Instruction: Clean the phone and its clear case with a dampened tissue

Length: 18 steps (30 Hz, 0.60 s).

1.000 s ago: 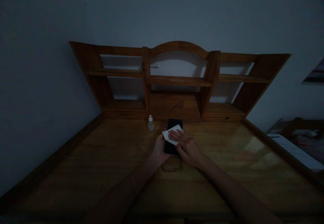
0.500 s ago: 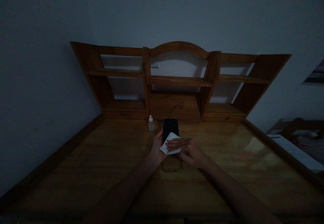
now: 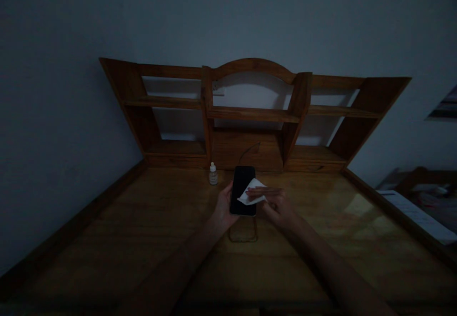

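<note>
Dimly lit wooden desk [image 3: 150,230] before one shelved hutch [image 3: 253,114]. Cannot read the label on one dropper bottle [image 3: 213,178]. Grips one smartphone [image 3: 240,182] in left hand [image 3: 223,210], to the right of its palm, near one phone case [image 3: 243,241]. With right hand [image 3: 277,202], holds one white tissue [image 3: 253,184] under straight fingers, over the screen.

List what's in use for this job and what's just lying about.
In use:
phone, in the left hand
white cloth or tissue, over the phone, under the right hand

Apparently just lying about:
dropper bottle, upright, though possibly part of the job
case-like frame, untouched
papers, far right
</note>
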Available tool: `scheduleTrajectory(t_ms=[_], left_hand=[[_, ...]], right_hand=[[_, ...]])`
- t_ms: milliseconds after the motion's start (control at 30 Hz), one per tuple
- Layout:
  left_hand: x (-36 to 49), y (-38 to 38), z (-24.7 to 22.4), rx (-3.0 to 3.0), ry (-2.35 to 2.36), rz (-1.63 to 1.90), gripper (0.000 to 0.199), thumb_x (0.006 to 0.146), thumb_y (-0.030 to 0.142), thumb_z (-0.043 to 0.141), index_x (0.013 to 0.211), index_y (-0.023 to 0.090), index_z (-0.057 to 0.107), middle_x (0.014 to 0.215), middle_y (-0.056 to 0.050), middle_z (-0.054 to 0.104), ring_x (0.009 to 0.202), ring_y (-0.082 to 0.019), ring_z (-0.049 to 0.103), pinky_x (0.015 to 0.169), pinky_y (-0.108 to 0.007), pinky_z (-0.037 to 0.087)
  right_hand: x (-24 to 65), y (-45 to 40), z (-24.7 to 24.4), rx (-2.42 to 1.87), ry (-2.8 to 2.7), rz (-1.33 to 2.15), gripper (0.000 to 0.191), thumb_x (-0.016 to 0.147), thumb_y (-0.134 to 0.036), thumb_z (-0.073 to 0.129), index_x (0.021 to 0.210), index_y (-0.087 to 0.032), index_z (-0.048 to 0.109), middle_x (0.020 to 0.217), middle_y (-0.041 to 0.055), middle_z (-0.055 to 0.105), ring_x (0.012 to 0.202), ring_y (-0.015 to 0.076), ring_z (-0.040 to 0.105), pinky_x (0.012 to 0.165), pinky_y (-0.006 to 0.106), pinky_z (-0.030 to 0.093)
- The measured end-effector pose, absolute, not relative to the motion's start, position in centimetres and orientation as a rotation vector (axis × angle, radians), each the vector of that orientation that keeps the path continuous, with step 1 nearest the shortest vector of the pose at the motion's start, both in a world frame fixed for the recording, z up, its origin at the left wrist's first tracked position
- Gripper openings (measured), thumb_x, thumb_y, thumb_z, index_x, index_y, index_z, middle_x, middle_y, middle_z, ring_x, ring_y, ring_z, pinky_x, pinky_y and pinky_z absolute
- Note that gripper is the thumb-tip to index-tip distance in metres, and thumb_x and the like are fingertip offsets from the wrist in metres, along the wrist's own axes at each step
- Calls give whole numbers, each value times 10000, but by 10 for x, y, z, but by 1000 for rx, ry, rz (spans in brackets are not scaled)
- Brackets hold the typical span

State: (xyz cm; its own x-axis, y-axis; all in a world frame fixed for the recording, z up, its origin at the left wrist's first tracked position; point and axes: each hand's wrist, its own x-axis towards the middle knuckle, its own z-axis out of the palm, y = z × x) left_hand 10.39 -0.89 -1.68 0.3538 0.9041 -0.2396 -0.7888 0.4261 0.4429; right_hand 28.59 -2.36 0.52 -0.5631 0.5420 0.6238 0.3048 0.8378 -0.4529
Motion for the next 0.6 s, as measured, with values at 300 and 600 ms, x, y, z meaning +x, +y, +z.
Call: scheduleTrajectory(t_ms=[300,600], left_hand=[[107,-13,-20,344,383,1021,326,891,339,532,1041,91,682,946,-115,723,828,-207,686,834,-321,509],[112,-15,-21,320,381,964,339,886,351,542,1099,117,663,948,-104,725,895,-228,683,888,-362,494]], right_hand=[[284,-15,1,-927,-2056,136,360,947,-211,418,1255,-247,601,1346,57,566,1298,240,476,1119,490,360],[277,-10,-3,-1025,-2139,19,477,970,-182,342,1443,-231,379,1518,39,335,1431,220,228,1176,514,247]])
